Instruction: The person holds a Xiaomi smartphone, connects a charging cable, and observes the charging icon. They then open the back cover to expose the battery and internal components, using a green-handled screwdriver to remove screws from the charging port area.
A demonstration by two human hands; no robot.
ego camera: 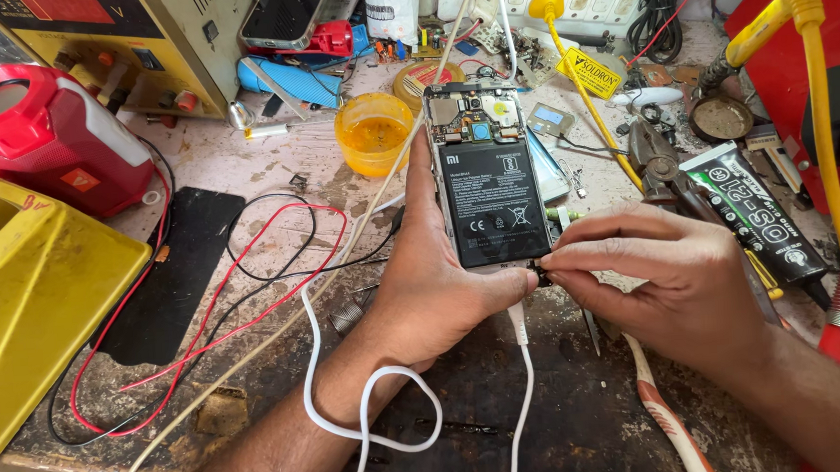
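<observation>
Bright, even daylight fills the scene, with only soft, short shadows under the hands and cables on the bench (244,169). The opened phone (484,180) is sharp; a faint sheen lies on its black battery. Things far left and right of the phone bend outward slightly

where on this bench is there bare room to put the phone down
One bare patch of bench lies between the black mat, the orange cup and the red speaker. The dark worktop under the wrists carries only the white cable. Behind and right of the opened phone it is crowded with tools.
</observation>
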